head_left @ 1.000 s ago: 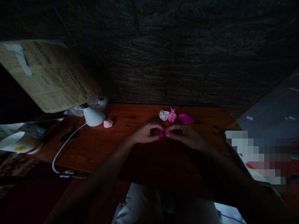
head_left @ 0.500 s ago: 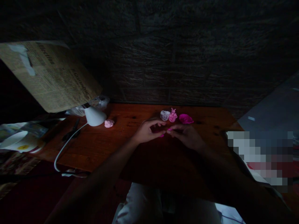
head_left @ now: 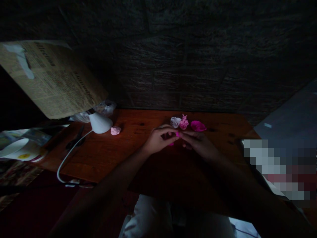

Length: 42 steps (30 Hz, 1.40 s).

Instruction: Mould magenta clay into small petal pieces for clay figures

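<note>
A small magenta lump of what looks like modelling clay (head_left: 177, 134) sits between the fingertips of both hands, just above the table. My left hand (head_left: 157, 140) pinches it from the left, its fingers curved. From the other side my right hand (head_left: 201, 142) presses thumb and fingers on it. Another magenta bit (head_left: 171, 144) shows beneath my left hand, partly hidden. Just beyond the hands are a whitish clay lump (head_left: 175, 122), a pink clay figure (head_left: 184, 122) with small points on top, and a flattened magenta piece (head_left: 198, 125).
A lamp with a white base (head_left: 101, 123) and newsprint-patterned shade (head_left: 56, 79) stands left on the wooden table (head_left: 131, 148). Beside it lies a pale pink lump (head_left: 115, 130). Scissors (head_left: 75, 142), a cord and a white paper cup (head_left: 18, 149) are farther left. A dark wall rises behind.
My fingertips have come together and risen slightly around the magenta lump. My right fingers now extend over toward the left ones. The items on the table stay put.
</note>
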Motion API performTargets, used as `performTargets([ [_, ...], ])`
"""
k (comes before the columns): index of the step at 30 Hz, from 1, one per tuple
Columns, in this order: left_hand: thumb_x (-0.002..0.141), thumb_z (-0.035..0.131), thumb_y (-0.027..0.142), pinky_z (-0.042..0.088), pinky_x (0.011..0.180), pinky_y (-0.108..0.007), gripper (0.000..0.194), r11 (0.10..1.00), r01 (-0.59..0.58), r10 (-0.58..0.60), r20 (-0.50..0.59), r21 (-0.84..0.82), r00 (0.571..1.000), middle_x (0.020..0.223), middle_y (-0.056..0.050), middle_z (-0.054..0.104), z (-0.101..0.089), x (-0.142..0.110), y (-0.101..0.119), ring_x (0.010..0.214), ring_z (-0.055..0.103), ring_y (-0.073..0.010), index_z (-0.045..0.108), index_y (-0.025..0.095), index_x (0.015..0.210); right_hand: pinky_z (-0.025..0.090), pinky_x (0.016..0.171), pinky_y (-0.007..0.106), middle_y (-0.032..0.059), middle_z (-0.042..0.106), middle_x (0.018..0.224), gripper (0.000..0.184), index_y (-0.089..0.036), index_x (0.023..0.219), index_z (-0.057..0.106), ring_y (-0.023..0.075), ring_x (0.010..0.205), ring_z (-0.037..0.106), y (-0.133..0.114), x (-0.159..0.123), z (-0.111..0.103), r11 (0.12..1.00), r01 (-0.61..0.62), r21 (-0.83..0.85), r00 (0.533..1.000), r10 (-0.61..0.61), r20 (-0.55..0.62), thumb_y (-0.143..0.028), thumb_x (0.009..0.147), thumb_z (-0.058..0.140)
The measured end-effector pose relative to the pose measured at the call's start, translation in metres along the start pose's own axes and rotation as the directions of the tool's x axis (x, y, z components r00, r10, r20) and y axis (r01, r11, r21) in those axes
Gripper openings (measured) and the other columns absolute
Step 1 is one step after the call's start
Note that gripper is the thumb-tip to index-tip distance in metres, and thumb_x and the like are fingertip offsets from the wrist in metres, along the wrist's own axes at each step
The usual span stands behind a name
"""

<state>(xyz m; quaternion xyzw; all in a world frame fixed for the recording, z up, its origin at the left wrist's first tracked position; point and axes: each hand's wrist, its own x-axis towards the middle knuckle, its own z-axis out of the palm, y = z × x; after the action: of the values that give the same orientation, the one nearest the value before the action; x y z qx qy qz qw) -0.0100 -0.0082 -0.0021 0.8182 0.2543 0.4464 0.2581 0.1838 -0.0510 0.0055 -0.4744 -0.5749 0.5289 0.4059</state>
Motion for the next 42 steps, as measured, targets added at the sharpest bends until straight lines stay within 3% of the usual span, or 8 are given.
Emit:
performTargets([
  [7,0.084,0.075,0.028,0.051,0.064,-0.022,0.026,0.999,-0.01,0.011,0.026,-0.034,1.0,0.097,-0.009,0.075,0.003,-0.0013,-0.0032,0.073,0.064,-0.0113,0.074,0.014,0.106,0.036,0.054,0.024,-0.0004,0.06,0.067,0.039,-0.019,0.09,0.076,0.0102,0.06,0.047,0.0002,0.0003,0.0014,0.995,-0.05,0.09,0.999,0.05,0.006,-0.055,0.077,0.073],
  [16,0.088,0.069,0.028,0.056,0.068,-0.022,0.021,0.992,0.12,-0.119,0.031,-0.031,0.992,0.085,-0.006,0.078,0.0018,-0.004,0.0025,0.071,0.07,-0.0119,0.075,0.013,0.101,0.036,0.057,0.025,0.0032,0.069,0.076,0.04,-0.021,0.083,0.078,0.0118,0.065,0.051,-0.0016,0.0004,0.0028,0.97,-0.142,0.199,0.989,0.147,-0.007,-0.058,0.067,0.079],
  [24,0.092,0.063,0.027,0.056,0.066,-0.02,0.02,0.992,0.126,-0.125,0.052,-0.027,0.991,0.091,-0.007,0.079,0.0006,-0.0029,0.0041,0.077,0.073,-0.0128,0.076,0.014,0.098,0.035,0.059,0.025,0.005,0.072,0.084,0.039,-0.021,0.079,0.078,0.0117,0.068,0.052,-0.001,0.0006,0.005,0.946,-0.19,0.262,0.981,0.195,0.007,-0.057,0.067,0.081],
  [29,0.093,0.061,0.029,0.057,0.067,-0.021,0.022,0.993,0.114,-0.112,0.068,-0.017,0.991,0.093,-0.008,0.08,0.0007,-0.0039,0.002,0.078,0.074,-0.0134,0.077,0.015,0.101,0.032,0.057,0.024,0.0017,0.064,0.071,0.041,-0.02,0.078,0.078,0.0106,0.064,0.048,-0.0023,0.0006,0.0057,0.938,-0.194,0.288,0.98,0.199,0.012,-0.057,0.063,0.083],
  [35,0.094,0.059,0.027,0.057,0.063,-0.02,0.023,0.994,0.107,-0.11,0.093,0.032,0.99,0.09,-0.007,0.08,-0.001,-0.0069,-0.0004,0.074,0.073,-0.0129,0.076,0.015,0.104,0.03,0.055,0.024,0.0009,0.061,0.071,0.045,-0.018,0.079,0.077,0.0086,0.061,0.041,0.0005,0.0006,0.0065,0.928,-0.206,0.311,0.978,0.209,0.024,-0.058,0.061,0.085],
  [42,0.093,0.061,0.026,0.061,0.073,-0.023,0.024,0.999,0.048,-0.049,0.077,0.015,0.996,0.097,-0.008,0.08,0.0016,-0.0063,0.0025,0.083,0.076,-0.0149,0.076,0.015,0.109,0.027,0.053,0.024,-0.0016,0.055,0.067,0.04,-0.018,0.077,0.073,0.0084,0.059,0.039,0.0043,0.0018,0.0049,0.934,-0.15,0.325,0.989,0.145,0.041,-0.055,0.065,0.084],
])
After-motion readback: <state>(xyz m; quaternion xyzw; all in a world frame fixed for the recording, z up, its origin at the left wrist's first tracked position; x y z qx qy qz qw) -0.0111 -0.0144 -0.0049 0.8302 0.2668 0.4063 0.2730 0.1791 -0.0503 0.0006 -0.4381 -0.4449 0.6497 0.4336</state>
